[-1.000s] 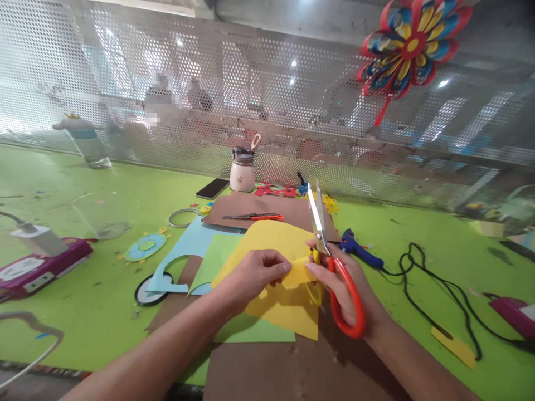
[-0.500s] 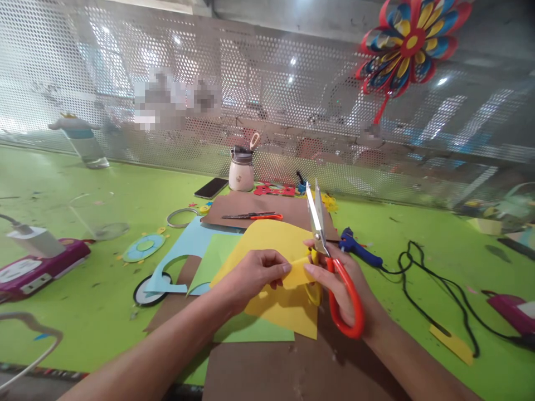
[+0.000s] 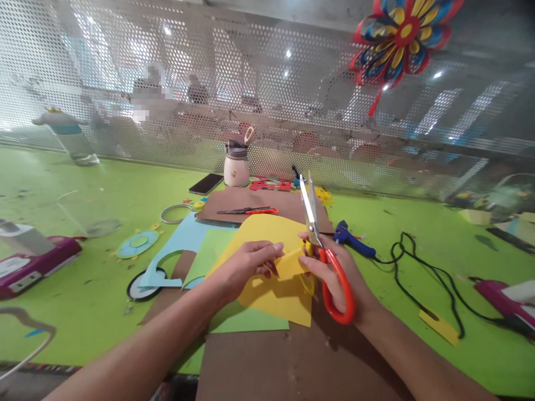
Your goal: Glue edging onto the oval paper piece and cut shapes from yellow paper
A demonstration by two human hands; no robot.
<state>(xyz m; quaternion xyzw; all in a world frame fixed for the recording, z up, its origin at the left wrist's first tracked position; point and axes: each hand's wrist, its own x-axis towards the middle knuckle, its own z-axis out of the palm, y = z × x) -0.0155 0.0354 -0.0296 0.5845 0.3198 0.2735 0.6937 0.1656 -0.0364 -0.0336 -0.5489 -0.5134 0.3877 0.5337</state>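
Observation:
My right hand (image 3: 334, 270) has the red-handled scissors (image 3: 310, 209) hooked on it, blades pointing up and slightly apart. Its thumb and fingers also pinch a small yellow paper piece (image 3: 290, 264). A yellow loop (image 3: 308, 283) hangs by those fingers; whether it belongs to the scissors I cannot tell. My left hand (image 3: 246, 264) is at the piece's left edge, thumb lifted off and the other fingers curled close to it. Below both hands lies a yellow sheet (image 3: 261, 231), over green paper (image 3: 254, 320) and brown card (image 3: 246, 362).
Another pair of scissors (image 3: 251, 210) lies on brown card behind. To the right are a blue glue gun (image 3: 355, 243) and its black cord. A phone (image 3: 206, 183), a jar (image 3: 236, 167) and cut blue paper (image 3: 173, 245) lie further left. A purple power strip (image 3: 45, 259) sits at far left.
My left thumb has risen off the small yellow paper piece, uncovering its left end. My right hand still holds the piece and the scissors. The whole view has shifted slightly.

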